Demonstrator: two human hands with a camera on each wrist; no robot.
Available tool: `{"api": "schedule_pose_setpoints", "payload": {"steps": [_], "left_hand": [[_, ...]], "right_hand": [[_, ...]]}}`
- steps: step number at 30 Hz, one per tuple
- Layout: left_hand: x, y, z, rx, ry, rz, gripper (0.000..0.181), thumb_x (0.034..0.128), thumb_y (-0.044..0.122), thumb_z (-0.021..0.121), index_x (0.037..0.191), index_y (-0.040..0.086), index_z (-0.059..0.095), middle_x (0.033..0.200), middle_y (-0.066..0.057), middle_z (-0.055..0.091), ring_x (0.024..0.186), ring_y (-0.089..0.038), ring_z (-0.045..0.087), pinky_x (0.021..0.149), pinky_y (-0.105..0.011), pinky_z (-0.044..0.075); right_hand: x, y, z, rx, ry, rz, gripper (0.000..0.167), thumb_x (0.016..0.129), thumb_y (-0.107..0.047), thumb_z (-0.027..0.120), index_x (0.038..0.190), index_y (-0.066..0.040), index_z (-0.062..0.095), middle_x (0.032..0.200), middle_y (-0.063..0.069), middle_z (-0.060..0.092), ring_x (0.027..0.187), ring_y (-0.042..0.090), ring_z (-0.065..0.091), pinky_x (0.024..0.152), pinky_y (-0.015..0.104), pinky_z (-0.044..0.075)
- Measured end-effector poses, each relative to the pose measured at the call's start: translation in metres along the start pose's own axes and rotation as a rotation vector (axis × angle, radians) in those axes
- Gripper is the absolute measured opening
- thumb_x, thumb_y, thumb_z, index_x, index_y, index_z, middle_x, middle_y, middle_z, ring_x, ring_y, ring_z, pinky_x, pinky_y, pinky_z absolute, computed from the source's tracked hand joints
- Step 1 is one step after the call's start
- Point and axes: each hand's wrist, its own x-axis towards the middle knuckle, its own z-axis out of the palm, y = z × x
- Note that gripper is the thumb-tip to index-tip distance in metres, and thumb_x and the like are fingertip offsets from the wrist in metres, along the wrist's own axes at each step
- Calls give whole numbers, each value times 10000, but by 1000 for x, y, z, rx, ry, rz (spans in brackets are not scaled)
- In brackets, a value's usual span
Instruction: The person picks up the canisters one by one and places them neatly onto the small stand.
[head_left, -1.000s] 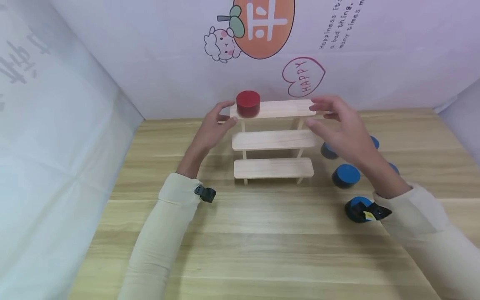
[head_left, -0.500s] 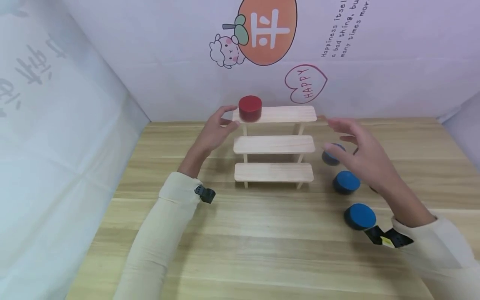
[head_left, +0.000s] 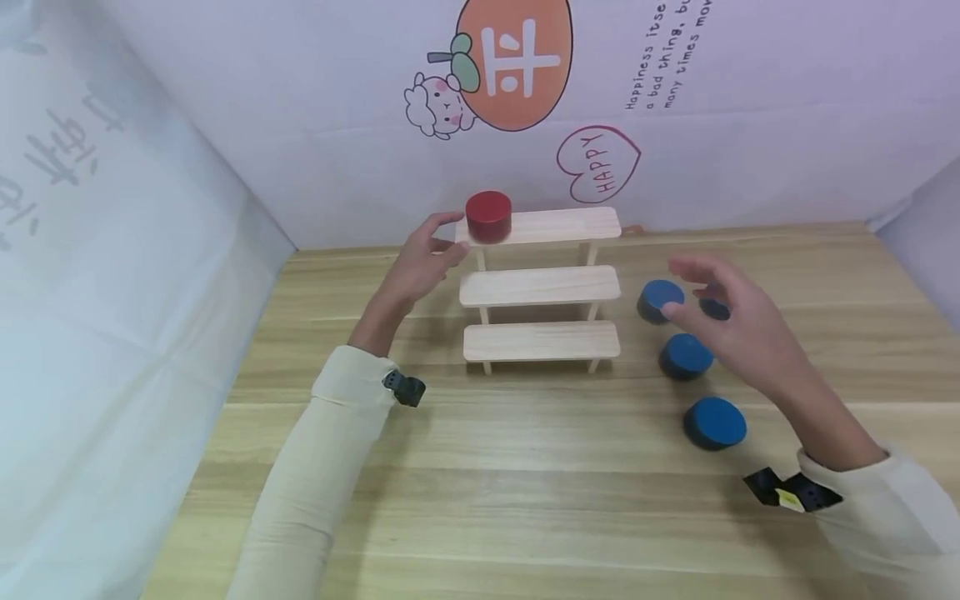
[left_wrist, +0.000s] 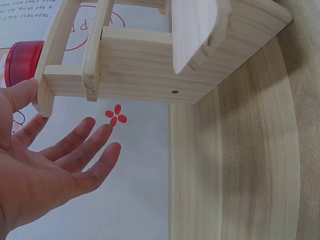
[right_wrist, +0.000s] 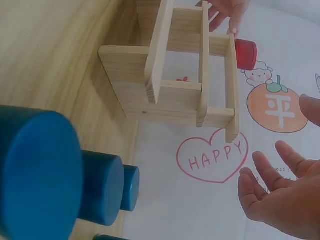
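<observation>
Touching the left end of the top board of a three-tier wooden shelf [head_left: 540, 285], the thumb of a person's left hand [head_left: 422, 265] lies at the front edge, the index finger at the back; the remaining fingers spread loosely. Whether the two pinch the board, I cannot tell. The right hand [head_left: 738, 329] is released, its fingers gently bent around nothing, in the air to the right of the shelf. A light, level touch would likely serve best, since a sideways shove could shift the shelf or topple what it bears: a red cylinder [head_left: 489, 220]. This stands upright at the left end of the shelf's top board, just beside the left thumb and index finger, well apart from the right hand. At least four blue cylinders [head_left: 686, 356] stand right of the shelf on the wooden surface [head_left: 487, 475], one partly hidden by the right hand. Behind the shelf is white printed cloth [head_left: 337, 183].
</observation>
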Motion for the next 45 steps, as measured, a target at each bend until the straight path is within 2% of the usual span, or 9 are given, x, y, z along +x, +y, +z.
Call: {"api": "schedule_pose_setpoints", "payload": {"steps": [9,18,21,24,30,33,37,42,45], "left_hand": [[-2,-4,0,-35,-9,-14,524,1006,226,602,1500,222,430,1274,-158,576,1157,-316,577,985,-550,452],[0,-6,1,-42,-17,-12,525,1006,244,601,1501,238,427,1269,-160,582,1155,-322,578,980,-535,461],[1,-6,1,-58,-18,-5,528,1005,242,601,1502,234,425,1271,-165,578,1178,-365,564,979,-542,459],[2,-5,0,-71,-21,-3,529,1004,244,600,1503,236,423,1276,-163,579,1182,-373,562,976,-530,465],[4,-3,0,-71,-29,-13,529,1004,258,605,1501,257,425,1270,-146,588,1160,-331,579,965,-499,481],[5,-2,-1,-74,-31,-16,528,1005,265,605,1501,266,422,1256,-143,593,1157,-335,579,964,-496,482],[6,-1,-1,-77,-30,-20,529,1007,267,604,1503,266,418,1254,-145,593,1175,-362,571,972,-507,477],[4,-2,-1,-85,-33,-25,534,1011,258,603,1509,252,411,1280,-161,581,1191,-379,562,993,-539,456],[2,-3,-1,-84,-32,-25,533,1013,249,603,1510,242,411,1298,-167,574,1188,-376,567,989,-530,461]], "right_hand": [[-14,18,0,0,-1,-27,550,993,-228,651,1476,-86,430,1442,131,477,1297,314,428,946,89,321],[-26,33,-1,-28,21,-59,539,977,-149,668,1458,-53,445,1417,154,496,1222,86,434,919,57,311],[-30,36,-3,-47,13,-53,538,982,-175,664,1463,-69,448,1425,149,497,1252,199,447,902,59,312],[-34,41,-6,-63,-2,-15,553,983,-213,667,1477,-101,443,1446,153,479,1255,352,462,932,162,370],[-44,52,-15,-53,-22,61,590,976,-241,678,1485,-91,421,1482,219,415,1259,556,414,913,697,361],[-47,57,-18,-69,-20,93,597,974,-261,682,1482,-91,420,1480,212,416,1271,559,401,924,700,347],[-51,64,-21,-97,-23,107,599,982,-268,670,1483,-70,406,1462,207,431,1277,520,408,943,640,375],[-60,73,-22,-89,-27,99,600,986,-242,666,1494,-69,398,1454,202,444,1240,488,446,843,186,422],[-65,79,-24,-87,-36,84,623,975,-225,682,1508,-85,393,1450,206,449,1239,424,461,776,89,379]]}}
